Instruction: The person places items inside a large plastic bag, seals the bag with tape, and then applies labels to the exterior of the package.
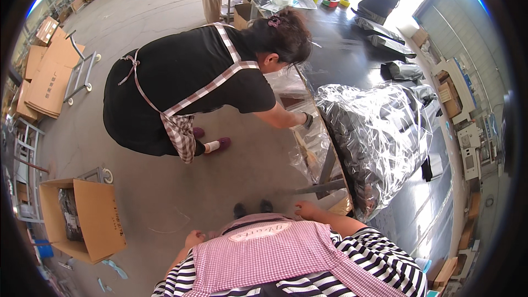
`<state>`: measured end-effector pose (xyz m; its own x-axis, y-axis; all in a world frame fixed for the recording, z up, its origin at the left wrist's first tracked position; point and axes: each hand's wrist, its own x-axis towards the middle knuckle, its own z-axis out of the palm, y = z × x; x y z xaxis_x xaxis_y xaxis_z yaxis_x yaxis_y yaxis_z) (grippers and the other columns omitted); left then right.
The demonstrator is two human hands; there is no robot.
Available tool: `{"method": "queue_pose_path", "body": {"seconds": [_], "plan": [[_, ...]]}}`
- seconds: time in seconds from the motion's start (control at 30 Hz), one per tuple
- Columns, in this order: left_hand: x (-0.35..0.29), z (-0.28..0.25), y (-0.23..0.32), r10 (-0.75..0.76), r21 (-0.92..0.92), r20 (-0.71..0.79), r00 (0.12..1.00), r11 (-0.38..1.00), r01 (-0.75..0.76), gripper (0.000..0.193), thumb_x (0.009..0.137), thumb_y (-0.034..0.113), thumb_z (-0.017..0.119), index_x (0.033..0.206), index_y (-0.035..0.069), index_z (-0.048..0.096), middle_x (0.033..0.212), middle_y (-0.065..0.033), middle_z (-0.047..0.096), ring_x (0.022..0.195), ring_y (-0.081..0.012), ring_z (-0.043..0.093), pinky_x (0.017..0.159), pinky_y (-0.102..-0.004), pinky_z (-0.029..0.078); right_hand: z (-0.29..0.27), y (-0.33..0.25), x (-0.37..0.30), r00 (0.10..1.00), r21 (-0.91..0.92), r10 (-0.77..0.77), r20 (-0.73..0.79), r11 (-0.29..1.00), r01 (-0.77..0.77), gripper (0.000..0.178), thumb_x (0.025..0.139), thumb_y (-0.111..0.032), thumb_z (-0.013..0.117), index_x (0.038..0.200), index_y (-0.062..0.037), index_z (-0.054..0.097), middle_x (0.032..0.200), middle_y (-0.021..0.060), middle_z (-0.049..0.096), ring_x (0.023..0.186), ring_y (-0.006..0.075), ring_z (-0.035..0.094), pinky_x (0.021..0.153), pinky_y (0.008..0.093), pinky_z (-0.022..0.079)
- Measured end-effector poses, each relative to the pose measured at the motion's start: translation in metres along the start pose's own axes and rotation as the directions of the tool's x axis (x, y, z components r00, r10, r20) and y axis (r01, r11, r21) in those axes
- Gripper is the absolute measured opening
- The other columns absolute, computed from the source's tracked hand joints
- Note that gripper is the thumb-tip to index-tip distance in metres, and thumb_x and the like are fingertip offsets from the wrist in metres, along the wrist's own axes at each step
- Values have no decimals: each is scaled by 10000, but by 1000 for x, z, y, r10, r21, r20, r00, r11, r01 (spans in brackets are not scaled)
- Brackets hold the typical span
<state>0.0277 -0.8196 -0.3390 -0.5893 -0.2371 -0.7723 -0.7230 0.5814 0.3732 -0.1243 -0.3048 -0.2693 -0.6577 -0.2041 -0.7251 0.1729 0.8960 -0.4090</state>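
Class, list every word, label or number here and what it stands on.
Wording not copied out; it stands on:
Oval patch on the pink checked apron: stylised lettering.
Flat cardboard at left: a line of dark characters.
Open cardboard box, lower left: print too small to read.
Tape rolls: any print too small to read.

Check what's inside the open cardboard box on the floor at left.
Inside the open cardboard box, left of the left hand, a dark, glossy plastic bundle shows. Whatever lies beneath it is covered and can't be seen.
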Motion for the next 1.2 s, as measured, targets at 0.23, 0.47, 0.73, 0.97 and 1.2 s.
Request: {"method": "queue_pose_path", "body": {"seconds": [0.23,0.47,0.73,0.97,1.2], "plan": [[-8,-23,31,16,19,24,1000,1000,-16,486,876,333,669,1262,48,596,1182,-160,669,1090,-298,646,942,-392,502,23,57,15,999,-72,-23,-26,997,21,485,827,-354,712,1216,-75,639,1148,176,662,1047,348,624,915,426,498],[16,-16,30,63,-18,50,997,998,-63,509,879,335,660,1289,42,582,1221,-167,650,1129,-292,626,968,-389,486,33,61,20,999,-87,-22,-37,996,19,547,802,-364,745,1253,-81,621,1205,179,648,1101,347,613,936,441,491],[-4,-31,60,38,78,68,997,996,-43,516,883,340,664,1288,31,581,1238,-175,637,1145,-298,614,969,-391,486,5,24,-7,998,1,56,-39,998,-56,551,810,-360,754,1276,-103,608,1237,187,638,1108,360,616,947,443,489],[6,-26,50,-34,6,73,997,999,33,491,901,321,651,1291,31,579,1243,-175,635,1150,-298,613,972,-392,486,5,24,-1,996,-42,67,-52,997,-69,533,827,-357,741,1280,-108,607,1236,182,639,1118,363,611,947,439,490],[3,-33,58,26,50,69,997,998,-29,496,909,316,640,1313,37,566,1270,-177,626,1158,-302,611,988,-385,478,12,33,10,999,-28,18,-26,999,-19,583,806,-385,745,1274,-71,600,1208,210,642,1101,380,614,938,448,493]]}}
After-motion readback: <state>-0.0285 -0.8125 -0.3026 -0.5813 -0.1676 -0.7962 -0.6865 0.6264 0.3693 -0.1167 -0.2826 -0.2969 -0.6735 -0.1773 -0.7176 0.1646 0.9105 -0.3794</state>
